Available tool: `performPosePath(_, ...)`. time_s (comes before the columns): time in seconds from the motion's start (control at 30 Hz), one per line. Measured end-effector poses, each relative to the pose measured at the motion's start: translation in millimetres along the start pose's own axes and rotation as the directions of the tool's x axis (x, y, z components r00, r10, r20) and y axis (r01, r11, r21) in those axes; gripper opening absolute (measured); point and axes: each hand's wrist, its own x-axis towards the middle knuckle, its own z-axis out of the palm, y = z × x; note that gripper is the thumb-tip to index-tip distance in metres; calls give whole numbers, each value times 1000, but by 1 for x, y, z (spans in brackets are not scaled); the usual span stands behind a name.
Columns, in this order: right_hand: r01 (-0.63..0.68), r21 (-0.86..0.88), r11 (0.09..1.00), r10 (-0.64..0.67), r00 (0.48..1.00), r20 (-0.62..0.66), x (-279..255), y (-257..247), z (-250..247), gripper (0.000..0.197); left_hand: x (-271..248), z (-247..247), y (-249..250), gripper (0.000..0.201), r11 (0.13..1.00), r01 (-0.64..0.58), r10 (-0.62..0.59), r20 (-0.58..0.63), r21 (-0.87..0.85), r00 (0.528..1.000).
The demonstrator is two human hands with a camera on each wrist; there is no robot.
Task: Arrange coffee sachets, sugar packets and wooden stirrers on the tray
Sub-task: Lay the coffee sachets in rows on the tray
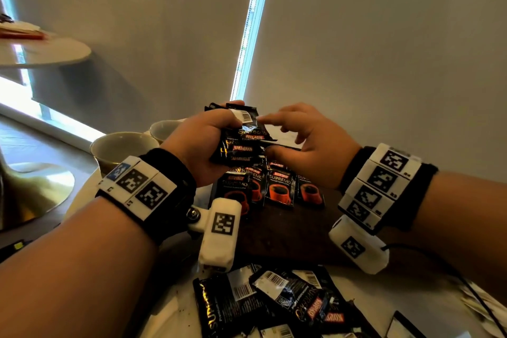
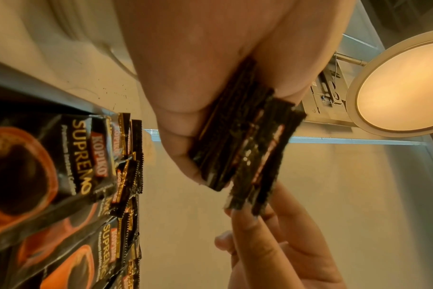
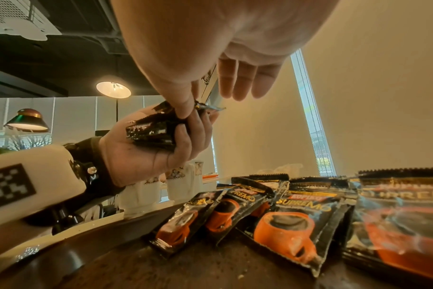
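My left hand (image 1: 216, 137) grips a bundle of black coffee sachets (image 1: 241, 145) above the far end of the dark wooden tray (image 1: 288, 236). My right hand (image 1: 266, 134) pinches one sachet of that bundle between thumb and index finger, the other fingers spread. In the right wrist view its thumb (image 3: 185, 111) presses on the bundle (image 3: 153, 133) held in the left hand (image 3: 136, 156). The left wrist view shows the bundle (image 2: 247, 146) edge-on with the right fingers (image 2: 255, 230) at its end. A row of sachets (image 1: 277, 189) lies face up on the tray.
Several loose sachets (image 1: 274, 302) lie on the white table in front of the tray. Two pale cups (image 1: 123, 145) stand to the left behind my left wrist. Pale paper packets (image 1: 480, 302) and a black cable (image 1: 439, 258) lie at the right.
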Motion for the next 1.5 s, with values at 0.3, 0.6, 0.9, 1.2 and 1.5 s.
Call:
performPosePath(0.3,5,-13,1000,-7,985,-172,0,-2,-1,16,0,-1,1,31,994,67,-66,-22,81,998)
performPosePath(0.6,-148,262,954,220,938,-269,4,-5,-4,18,-1,-1,-1,32,980,-96,102,-22,172,995)
performPosePath(0.9,-147,334,931,200,971,-129,5,-8,0,27,-8,8,-2,26,970,-90,69,102,223,992)
performPosePath(1.2,28,41,999,-25,997,-72,0,-7,-3,44,-6,7,-3,32,981,-64,57,41,186,997)
performPosePath(1.5,232,-271,934,-216,973,87,4,-4,7,52,-7,4,-5,34,960,-44,33,46,275,998)
